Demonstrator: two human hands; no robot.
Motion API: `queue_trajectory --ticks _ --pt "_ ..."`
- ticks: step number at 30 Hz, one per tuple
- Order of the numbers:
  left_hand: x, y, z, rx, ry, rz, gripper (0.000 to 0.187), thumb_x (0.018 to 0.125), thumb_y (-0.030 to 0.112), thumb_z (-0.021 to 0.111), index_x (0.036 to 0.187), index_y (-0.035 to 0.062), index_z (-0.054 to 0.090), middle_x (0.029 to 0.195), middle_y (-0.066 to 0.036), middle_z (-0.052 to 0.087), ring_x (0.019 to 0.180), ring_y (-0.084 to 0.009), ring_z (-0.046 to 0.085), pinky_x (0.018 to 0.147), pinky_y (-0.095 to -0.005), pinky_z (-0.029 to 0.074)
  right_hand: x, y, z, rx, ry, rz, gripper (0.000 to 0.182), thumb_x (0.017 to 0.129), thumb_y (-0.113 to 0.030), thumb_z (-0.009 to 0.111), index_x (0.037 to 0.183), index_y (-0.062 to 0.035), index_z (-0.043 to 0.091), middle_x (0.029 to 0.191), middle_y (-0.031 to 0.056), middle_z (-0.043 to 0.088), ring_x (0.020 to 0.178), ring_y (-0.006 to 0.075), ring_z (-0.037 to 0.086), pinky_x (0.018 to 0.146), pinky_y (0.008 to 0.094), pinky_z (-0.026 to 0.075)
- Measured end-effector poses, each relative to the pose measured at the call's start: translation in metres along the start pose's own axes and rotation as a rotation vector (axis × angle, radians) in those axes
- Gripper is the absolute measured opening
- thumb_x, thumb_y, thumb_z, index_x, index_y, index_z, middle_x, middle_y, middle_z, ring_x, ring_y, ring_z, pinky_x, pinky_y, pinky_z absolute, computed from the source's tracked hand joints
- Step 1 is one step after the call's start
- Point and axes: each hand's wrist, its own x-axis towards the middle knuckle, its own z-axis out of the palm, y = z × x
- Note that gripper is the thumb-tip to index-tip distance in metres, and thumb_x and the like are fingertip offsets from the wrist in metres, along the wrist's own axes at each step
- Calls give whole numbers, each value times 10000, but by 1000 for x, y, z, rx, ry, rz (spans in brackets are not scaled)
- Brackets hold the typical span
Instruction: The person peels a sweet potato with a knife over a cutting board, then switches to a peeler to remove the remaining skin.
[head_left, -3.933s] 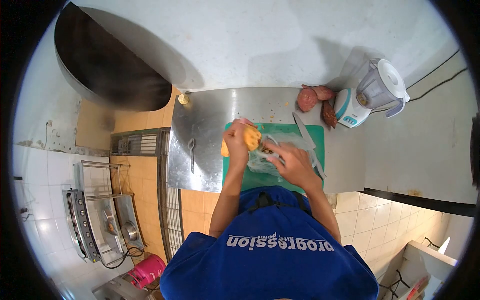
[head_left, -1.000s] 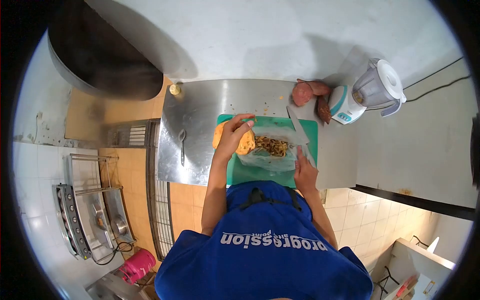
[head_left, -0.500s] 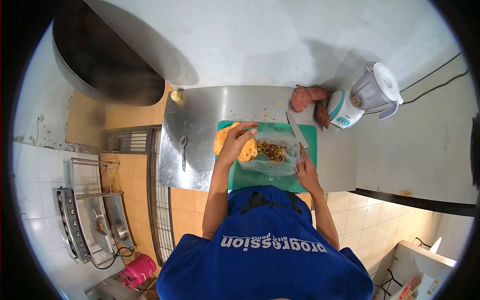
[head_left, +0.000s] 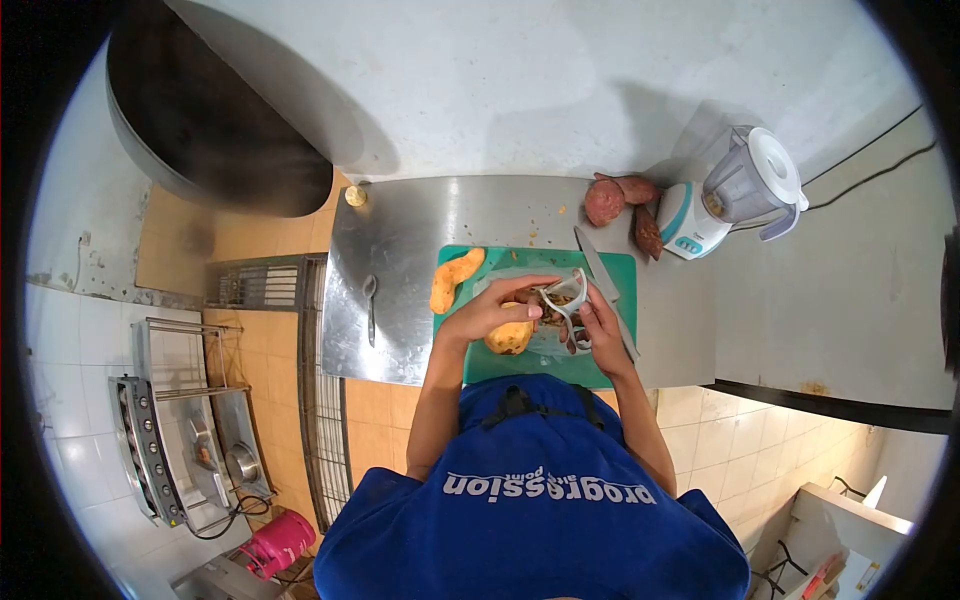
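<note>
My left hand (head_left: 492, 312) is closed around a partly peeled sweet potato (head_left: 508, 338), its orange end showing below my thumb. In my right hand (head_left: 604, 338) is a white-framed peeler (head_left: 577, 285), held close to the left fingertips. Beneath both hands, a clear plastic bag (head_left: 545, 345) with brown peelings lies on a green cutting board (head_left: 480, 368). A peeled orange sweet potato (head_left: 457, 280) rests at the board's left edge. The knife (head_left: 598, 265) slants along the right side of the board, partly hidden by my right hand.
Unpeeled sweet potatoes (head_left: 605, 203) lie behind the board, beside a white blender (head_left: 735, 200). A spoon (head_left: 371, 310) is on the steel table (head_left: 410, 215) at left, and a small pale yellow piece (head_left: 355, 196) sits at its back left corner.
My left hand has moved right, leaving the peeled sweet potato at the board's left uncovered. My right hand has moved inward, and the peeler now shows plainly between the hands.
</note>
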Motion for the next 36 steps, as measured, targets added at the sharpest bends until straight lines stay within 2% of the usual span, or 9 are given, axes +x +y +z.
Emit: queue_trajectory --ticks 8,13,16,22,26,29,30,32,36 --pt "-4 12 6 261 32 -112 679 921 186 759 1532 72 486 945 -61 663 856 -132 579 829 -305 485 7 -10 16 -300 143 -123 513 1111 -208 423 1613 -142 343 957 71 649 681 100 563 602 272 495" --pt "-2 12 7 193 -9 -65 678 928 194 755 1529 49 475 943 -63 663 864 -137 595 825 -316 496 15 -5 15 -856 215 -483 514 1062 -127 468 1573 -167 434 999 141 658 833 257 683 689 373 553" --pt "1 4 6 134 -31 -53 670 932 192 751 1519 25 475 946 -64 662 872 -144 610 824 -315 499 10 -13 16 -815 144 -326 527 1043 -160 515 1565 -186 447 1083 162 672 980 356 687 777 419 562" --pt "2 -7 2 147 -14 -70 646 941 185 738 1498 -18 480 909 -49 658 858 -144 621 814 -308 498 4 -27 23 -1005 78 -191 569 1036 -313 579 1571 -182 433 1187 164 677 1014 386 677 879 443 534" --pt "2 -8 -3 182 -5 -56 590 977 281 692 1460 -13 524 876 -41 651 856 -141 629 822 -304 497 10 -15 8 -818 160 -368 604 1035 -318 589 1588 -163 403 1178 173 674 1040 378 670 917 424 525" --pt "9 -5 1 -255 519 -11 456 1019 445 579 1224 42 635 877 -58 652 815 -202 681 640 -291 549 9 -28 8 -729 64 -329 630 1029 -304 601 1597 -140 380 1244 208 663 1140 390 651 973 413 505" --pt "12 -3 3 -254 519 -12 456 1019 445 579 1224 42 635 877 -58 652 815 -202 681 640 -291 549 10 -30 10 -754 -1 -321 647 1030 -301 603 1606 -138 358 1254 225 658 1157 399 642 980 416 498" --pt "19 0 4 -737 764 47 388 1017 450 582 1084 69 619 892 -73 630 784 -259 687 554 -286 551 9 -36 20 -780 -65 -318 664 1030 -299 604 1614 -136 336 1264 241 652 1175 408 634 987 418 491" --pt "22 2 5 -843 845 54 386 1004 471 600 1014 85 585 848 -95 637 735 -238 685 550 -322 547 9 -34 37 -657 86 -289 579 1023 -282 618 1529 -96 405 1197 253 657 1093 420 649 953 454 492"
